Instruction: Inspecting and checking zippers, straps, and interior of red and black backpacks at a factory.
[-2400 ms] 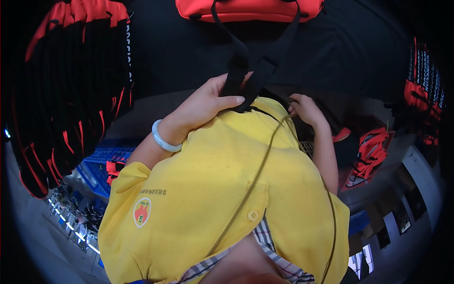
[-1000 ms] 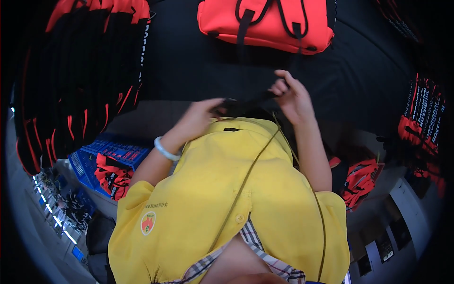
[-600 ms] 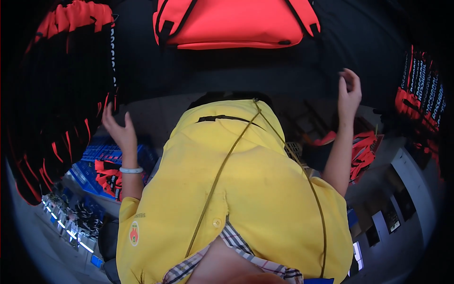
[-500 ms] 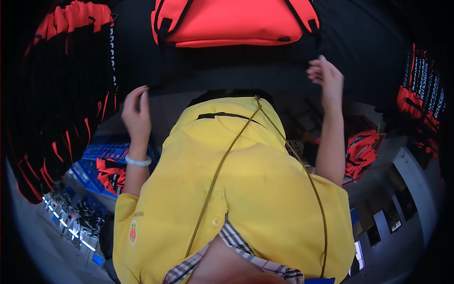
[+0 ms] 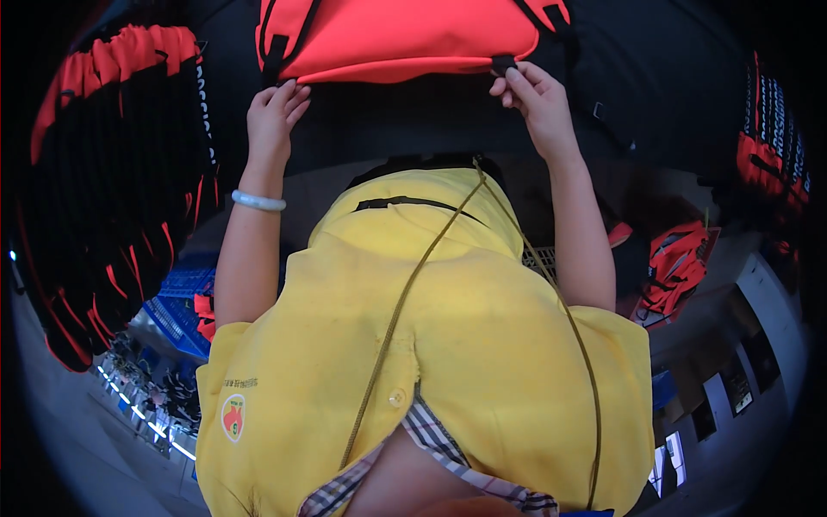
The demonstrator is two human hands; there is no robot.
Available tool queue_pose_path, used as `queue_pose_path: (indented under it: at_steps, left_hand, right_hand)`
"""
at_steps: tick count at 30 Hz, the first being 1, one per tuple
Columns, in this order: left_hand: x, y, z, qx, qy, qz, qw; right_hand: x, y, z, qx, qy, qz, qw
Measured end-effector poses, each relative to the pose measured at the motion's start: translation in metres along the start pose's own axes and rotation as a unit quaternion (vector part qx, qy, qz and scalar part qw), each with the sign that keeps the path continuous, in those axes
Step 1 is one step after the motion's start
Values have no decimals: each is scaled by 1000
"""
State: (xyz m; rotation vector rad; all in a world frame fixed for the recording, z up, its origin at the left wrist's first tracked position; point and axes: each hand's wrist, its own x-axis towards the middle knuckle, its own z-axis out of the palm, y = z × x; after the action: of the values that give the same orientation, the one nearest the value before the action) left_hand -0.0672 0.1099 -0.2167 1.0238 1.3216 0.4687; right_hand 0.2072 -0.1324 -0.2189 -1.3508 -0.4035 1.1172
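Pinching with right fingers (image 5: 525,84) the black corner tab (image 5: 501,64) of a bright-red fabric bag (image 5: 405,39) lying crosswise just beyond on the black worktop (image 5: 388,116), with left fingers (image 5: 283,96) curled, hold unclear, at its near-left corner.

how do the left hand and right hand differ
The left hand wears a pale bangle; the right hand has none. The left hand is at the left end of the red bag; the right hand is by a black tab at its right. Both have fingers at the bag's near edge.
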Motion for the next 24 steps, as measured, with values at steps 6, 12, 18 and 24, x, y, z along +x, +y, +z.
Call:
queue_pose_path:
  at_steps: [6, 12, 18, 24]
  left_hand:
    - [-35, -1, -44, -122, -85, -113, 982]
    - [-62, -2, -56, -116, -75, -137, 981]
    - [-78, 5, -61, -76, -112, -138, 981]
    - [-88, 9, -69, -69, -171, -150, 971]
  right_hand:
    - [-58, -32, 22, 0, -18, -24, 1000]
    - [-90, -37, 33, 41, 5, -28, 999]
    - [-102, -37, 29, 138, 58, -14, 989]
    - [-105, -33, 17, 125, 77, 3, 989]
